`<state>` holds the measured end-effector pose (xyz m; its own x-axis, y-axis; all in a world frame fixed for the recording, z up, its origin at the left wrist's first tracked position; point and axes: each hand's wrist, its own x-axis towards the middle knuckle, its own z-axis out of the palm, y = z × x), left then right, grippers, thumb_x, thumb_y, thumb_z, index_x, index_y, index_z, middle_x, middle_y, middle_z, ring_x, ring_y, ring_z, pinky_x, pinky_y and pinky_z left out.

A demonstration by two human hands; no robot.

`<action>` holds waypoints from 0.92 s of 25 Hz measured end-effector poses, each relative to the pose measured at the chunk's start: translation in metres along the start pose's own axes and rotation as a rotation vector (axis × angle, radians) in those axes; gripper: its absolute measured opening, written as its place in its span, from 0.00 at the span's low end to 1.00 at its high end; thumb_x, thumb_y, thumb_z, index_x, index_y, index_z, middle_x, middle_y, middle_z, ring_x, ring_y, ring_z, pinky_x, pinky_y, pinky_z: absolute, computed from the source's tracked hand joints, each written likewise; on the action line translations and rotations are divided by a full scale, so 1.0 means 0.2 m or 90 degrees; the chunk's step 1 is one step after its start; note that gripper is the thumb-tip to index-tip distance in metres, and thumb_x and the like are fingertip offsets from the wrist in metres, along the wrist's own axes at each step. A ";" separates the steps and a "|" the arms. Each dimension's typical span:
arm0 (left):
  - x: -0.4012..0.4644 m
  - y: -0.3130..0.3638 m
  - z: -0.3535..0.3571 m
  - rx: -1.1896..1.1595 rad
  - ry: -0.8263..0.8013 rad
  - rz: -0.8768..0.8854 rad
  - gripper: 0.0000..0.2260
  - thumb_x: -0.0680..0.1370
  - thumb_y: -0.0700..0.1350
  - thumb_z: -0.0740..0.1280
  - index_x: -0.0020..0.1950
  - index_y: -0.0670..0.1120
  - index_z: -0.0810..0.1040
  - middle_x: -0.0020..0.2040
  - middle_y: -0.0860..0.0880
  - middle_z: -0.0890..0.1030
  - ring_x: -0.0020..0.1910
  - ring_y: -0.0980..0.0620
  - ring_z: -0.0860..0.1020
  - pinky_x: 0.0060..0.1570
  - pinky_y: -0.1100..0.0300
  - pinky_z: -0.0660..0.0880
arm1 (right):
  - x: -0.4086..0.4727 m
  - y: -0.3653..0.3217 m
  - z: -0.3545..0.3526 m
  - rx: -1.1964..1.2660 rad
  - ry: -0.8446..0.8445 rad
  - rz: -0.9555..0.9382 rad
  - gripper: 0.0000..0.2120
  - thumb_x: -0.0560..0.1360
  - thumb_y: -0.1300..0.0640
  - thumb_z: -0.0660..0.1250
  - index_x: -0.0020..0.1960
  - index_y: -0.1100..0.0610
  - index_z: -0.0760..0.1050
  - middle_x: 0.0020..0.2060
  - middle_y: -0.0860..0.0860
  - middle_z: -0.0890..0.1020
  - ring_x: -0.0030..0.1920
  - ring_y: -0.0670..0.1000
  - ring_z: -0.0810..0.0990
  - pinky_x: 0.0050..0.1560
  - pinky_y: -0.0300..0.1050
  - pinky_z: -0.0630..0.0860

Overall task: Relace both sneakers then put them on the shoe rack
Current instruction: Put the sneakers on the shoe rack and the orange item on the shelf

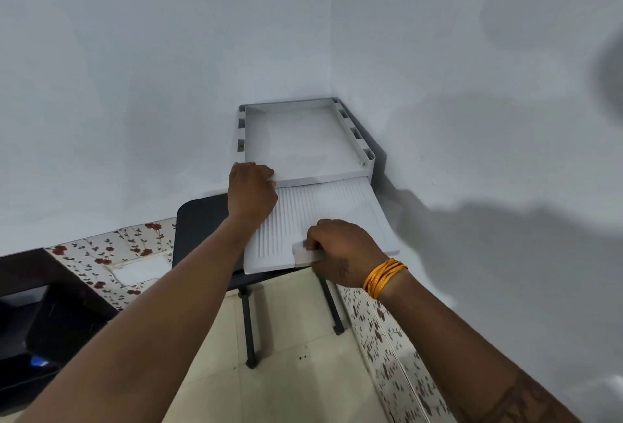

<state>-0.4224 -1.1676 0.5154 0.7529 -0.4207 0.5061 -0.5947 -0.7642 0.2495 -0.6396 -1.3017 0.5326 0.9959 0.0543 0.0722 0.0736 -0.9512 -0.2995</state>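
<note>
Pale grey-blue walls (168, 68) meet in a corner, and into that corner is pushed a white plastic shoe rack (350, 119) with slotted side posts. Its flat top tray (300, 139) lies just beyond the left hand (251, 191), whose fingers curl over the tray's near-left corner and grip its edge. Between the two hands a white ribbed plastic shelf panel (330, 207) juts out from under the tray, tilted toward the person. The right hand (340, 252) pinches a small white tab (303, 250) at the panel's near edge, thumb on top. An orange thread band (384, 277) circles the right wrist. Under the left forearm a black stool seat (199, 227) shows, its dark metal legs (249, 328) standing on cream floor tiles (290, 355) below the right hand. Floral-patterned skirting tiles (111, 254) run along the wall foot. No sneakers are in view.
</note>
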 end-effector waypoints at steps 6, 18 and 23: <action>-0.04 0.04 -0.01 -0.015 0.019 0.000 0.07 0.75 0.34 0.69 0.49 0.39 0.86 0.42 0.41 0.84 0.49 0.40 0.79 0.63 0.52 0.68 | -0.09 0.02 0.07 -0.029 0.002 0.018 0.14 0.74 0.57 0.71 0.59 0.54 0.78 0.54 0.52 0.79 0.54 0.54 0.77 0.50 0.47 0.75; -0.09 0.03 0.07 0.057 0.034 0.040 0.14 0.78 0.44 0.69 0.61 0.40 0.82 0.57 0.42 0.85 0.61 0.39 0.79 0.78 0.41 0.61 | 0.15 0.29 0.66 -0.062 -0.136 0.052 0.24 0.75 0.49 0.70 0.68 0.58 0.72 0.66 0.56 0.72 0.67 0.60 0.71 0.63 0.56 0.75; -0.19 0.05 0.11 0.071 0.006 0.032 0.26 0.81 0.47 0.67 0.77 0.40 0.71 0.77 0.40 0.72 0.78 0.41 0.68 0.83 0.41 0.50 | 0.37 0.40 0.77 -0.072 -0.134 0.082 0.31 0.74 0.49 0.70 0.74 0.55 0.66 0.73 0.53 0.68 0.74 0.59 0.65 0.66 0.59 0.73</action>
<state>-0.4508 -1.1692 0.4794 0.7198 -0.4557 0.5237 -0.5962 -0.7922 0.1301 -0.5522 -1.3267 0.3677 0.9865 -0.0186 -0.1627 -0.0490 -0.9816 -0.1848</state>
